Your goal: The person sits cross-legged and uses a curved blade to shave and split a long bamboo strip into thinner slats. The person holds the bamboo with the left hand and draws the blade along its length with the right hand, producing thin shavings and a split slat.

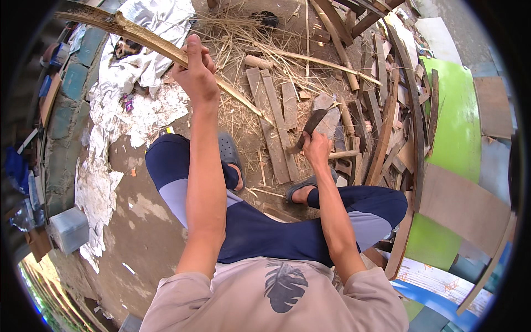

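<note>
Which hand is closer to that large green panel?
Right: the right hand is left of the large green panel, across the wood scraps; the left hand, gripping the split bamboo strip, is farther left.

From where I stand, the only lettering I can pick out is at about four o'clock, on a long white board [412, 273] with blue along its lower side. It carries orange-red strokes [451, 285], thin and angular like hand-drawn letters, with a smaller orange mark nearer its upper edge; I can't read them surely from here. At six o'clock, the shirt front [238, 288] bears a dark leaf-shaped print [285, 288], a picture rather than words.
</note>
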